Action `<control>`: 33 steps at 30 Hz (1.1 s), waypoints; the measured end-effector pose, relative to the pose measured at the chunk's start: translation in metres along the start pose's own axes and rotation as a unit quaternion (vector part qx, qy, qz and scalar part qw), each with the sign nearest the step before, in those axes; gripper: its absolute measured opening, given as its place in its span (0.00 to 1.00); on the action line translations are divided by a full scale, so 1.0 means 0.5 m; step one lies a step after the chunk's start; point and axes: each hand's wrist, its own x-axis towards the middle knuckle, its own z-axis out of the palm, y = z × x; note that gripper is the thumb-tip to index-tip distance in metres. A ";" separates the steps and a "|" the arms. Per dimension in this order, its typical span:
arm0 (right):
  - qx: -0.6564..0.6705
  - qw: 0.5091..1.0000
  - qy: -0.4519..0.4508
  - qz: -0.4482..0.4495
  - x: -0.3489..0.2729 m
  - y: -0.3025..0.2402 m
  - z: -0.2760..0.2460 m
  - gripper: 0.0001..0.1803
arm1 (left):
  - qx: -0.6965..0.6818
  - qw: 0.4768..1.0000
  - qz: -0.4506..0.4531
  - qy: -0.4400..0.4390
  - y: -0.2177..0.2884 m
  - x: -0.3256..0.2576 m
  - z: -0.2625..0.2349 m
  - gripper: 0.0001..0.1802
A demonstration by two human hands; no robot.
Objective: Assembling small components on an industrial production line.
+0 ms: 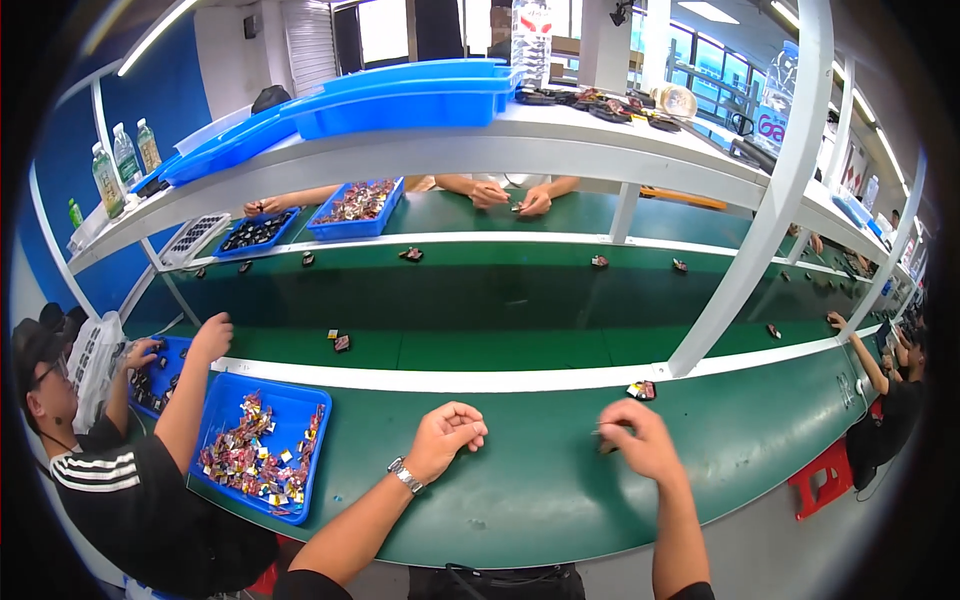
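My left hand hovers over the green bench with its fingers curled shut and nothing visible in it; a metal watch sits on that wrist. To its right, my right hand is closed around a small dark part that pokes out at the fingertips. A small red and yellow part lies on the bench just beyond my right hand, by the white divider strip. A blue tray of several small red and silver parts stands to the left of my left hand.
A green conveyor belt carries scattered small parts. A white post rises at the right. A person in a black shirt works at left over another blue tray. Hands of other workers show across the belt, with more blue trays on the shelf above.
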 end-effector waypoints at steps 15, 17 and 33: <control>0.049 0.988 -0.087 -0.118 0.104 0.031 0.269 0.04 | -0.041 0.997 0.060 0.026 -0.006 -0.005 -0.016 0.11; 0.045 0.988 -0.069 -0.127 0.098 0.033 0.274 0.03 | -0.038 0.997 0.056 0.026 -0.007 -0.007 -0.011 0.11; 0.010 0.990 -0.016 -0.142 0.096 0.032 0.282 0.04 | 0.069 0.994 0.050 0.062 0.003 -0.010 -0.001 0.12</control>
